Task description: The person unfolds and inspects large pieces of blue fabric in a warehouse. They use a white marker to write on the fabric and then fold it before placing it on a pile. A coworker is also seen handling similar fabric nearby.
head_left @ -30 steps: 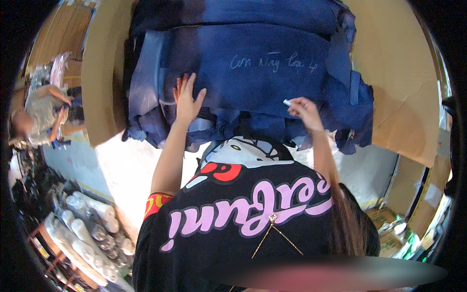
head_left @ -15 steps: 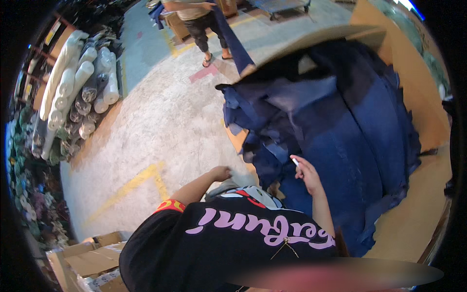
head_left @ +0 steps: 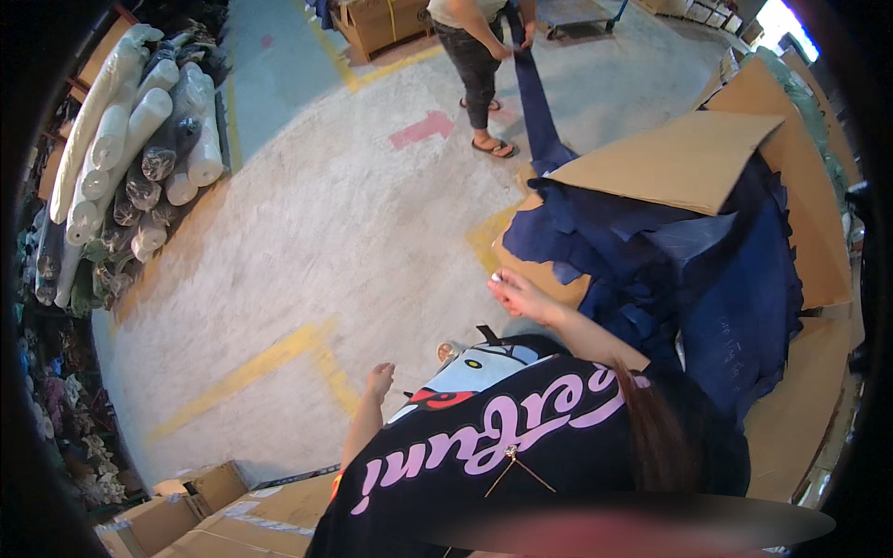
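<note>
My right hand [head_left: 521, 296] is closed on a short white stick [head_left: 496, 278], like a piece of chalk, with only its tip showing. It hovers beside a stack of dark blue leather hides [head_left: 735, 316], off their left edge. Pale handwritten marks show on the top hide. My left hand [head_left: 379, 379] hangs low over the floor by my shirt, fingers curled, with nothing visible in it. Beyond the stack, another person's hands [head_left: 516, 46] hold a long narrow length of blue leather [head_left: 535, 102] that trails down to the stack's far corner.
A loose cardboard sheet [head_left: 674, 163] lies across the stack's far end, with a tall cardboard panel [head_left: 814, 214] along the right. Wrapped white rolls [head_left: 139, 121] are piled at left. Cardboard boxes [head_left: 153, 525] stand at lower left, another box [head_left: 381, 23] and a trolley [head_left: 577, 14] farther off.
My right hand has moved left, off the hides, with the white stick. My left hand has dropped lower. The cardboard sheet has come down onto the far hides; the other person appears farther right.
</note>
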{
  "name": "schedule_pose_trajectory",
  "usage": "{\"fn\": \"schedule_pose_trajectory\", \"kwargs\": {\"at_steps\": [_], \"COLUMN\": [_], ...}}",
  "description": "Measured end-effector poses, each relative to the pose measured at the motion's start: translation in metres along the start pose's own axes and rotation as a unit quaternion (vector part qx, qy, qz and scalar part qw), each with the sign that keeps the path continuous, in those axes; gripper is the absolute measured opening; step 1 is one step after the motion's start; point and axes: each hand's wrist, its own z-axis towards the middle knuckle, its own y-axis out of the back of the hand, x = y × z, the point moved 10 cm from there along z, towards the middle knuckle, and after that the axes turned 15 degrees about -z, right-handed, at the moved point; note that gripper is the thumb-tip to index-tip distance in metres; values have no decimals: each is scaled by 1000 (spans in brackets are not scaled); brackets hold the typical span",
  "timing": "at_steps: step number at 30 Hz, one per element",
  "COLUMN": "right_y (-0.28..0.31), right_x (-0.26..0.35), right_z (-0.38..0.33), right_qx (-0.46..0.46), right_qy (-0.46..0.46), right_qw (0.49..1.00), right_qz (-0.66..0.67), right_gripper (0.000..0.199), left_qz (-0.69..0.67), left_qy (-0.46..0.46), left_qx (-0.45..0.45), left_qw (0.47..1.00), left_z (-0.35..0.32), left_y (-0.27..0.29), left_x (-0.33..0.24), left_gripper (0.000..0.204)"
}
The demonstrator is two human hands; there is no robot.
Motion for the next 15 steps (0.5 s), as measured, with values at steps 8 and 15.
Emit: {"fn": "schedule_pose_trajectory", "kwargs": {"at_steps": [8, 15], "right_y": [39, 85], "right_x": [20, 43], "right_z": [134, 342], "right_qx": [-90, -107], "right_qy": [-49, -135], "right_qw": [993, 984], "right_qz": [52, 40], "right_gripper": [23, 35], "left_qz": [-23, 155], "left_qy": [13, -26], "left_qx": [41, 111], "left_qw": [999, 981], "left_z": [73, 155], "left_y": [44, 127], "left_x": [-63, -199], "left_gripper": [48, 48]}}
